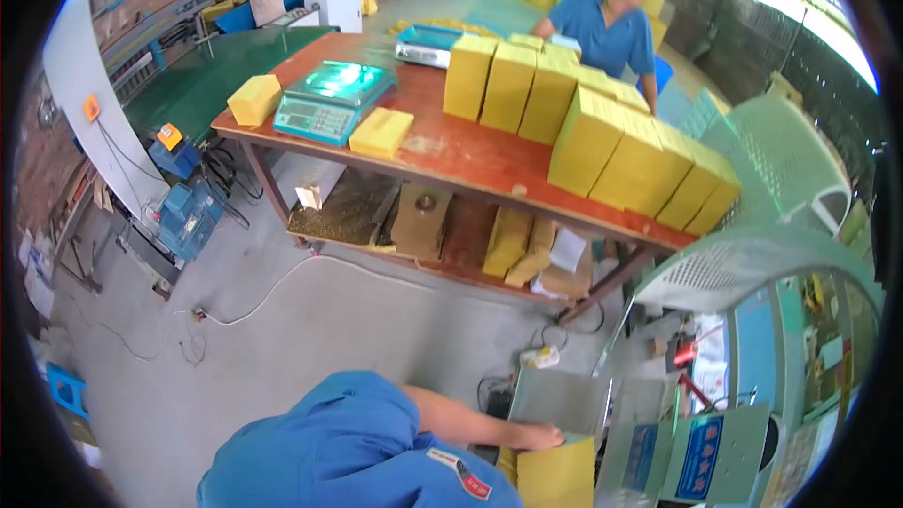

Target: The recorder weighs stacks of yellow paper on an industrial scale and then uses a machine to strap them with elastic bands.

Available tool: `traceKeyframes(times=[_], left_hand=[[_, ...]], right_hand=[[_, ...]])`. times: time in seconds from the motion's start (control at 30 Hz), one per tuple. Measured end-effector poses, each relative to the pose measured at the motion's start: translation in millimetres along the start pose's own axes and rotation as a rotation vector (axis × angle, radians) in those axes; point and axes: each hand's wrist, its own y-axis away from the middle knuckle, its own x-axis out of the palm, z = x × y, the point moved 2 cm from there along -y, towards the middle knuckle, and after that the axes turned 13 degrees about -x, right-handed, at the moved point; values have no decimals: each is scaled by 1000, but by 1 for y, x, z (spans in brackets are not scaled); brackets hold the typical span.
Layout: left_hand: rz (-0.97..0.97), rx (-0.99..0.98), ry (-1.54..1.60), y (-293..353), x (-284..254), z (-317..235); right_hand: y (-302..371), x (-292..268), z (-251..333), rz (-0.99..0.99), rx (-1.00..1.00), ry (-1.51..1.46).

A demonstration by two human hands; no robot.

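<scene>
My left arm, in a short blue sleeve [362, 404], reaches across to the right at the bottom of the head view. The fingers of my left hand [538, 436] are curled closed over the upper edge of a yellow block [560, 478], which looks like stacked paper. A second yellow piece shows just left of it, partly covered by my arm. The lower part of the block is cut off by the picture's edge. Close beyond my hand lies a grey metal plate [562, 395] of a machine. My right hand is not in view.
Ahead stands a red-topped table [442, 146] with rows of yellow blocks [588, 141] and a teal weighing scale [334, 99]. Behind it is a person in blue [602, 33]. Green plastic chairs [734, 268] stand at right. A white cable [273, 296] crosses the floor.
</scene>
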Motion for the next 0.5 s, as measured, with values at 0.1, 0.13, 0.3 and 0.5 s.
traceKeyframes(times=[0.1,0.13,0.3,0.5], left_hand=[[49,30,-40,-9,19,8],[25,86,22,-14,20,22],[190,-55,634,11,25,23],[461,-597,1250,8,-18,-8]], right_hand=[[-15,-6,-14,-22,-30,-4],[-6,-18,-17,-63,-30,1],[190,-44,62,-686,51,0],[156,-20,64,-936,46,-180]])
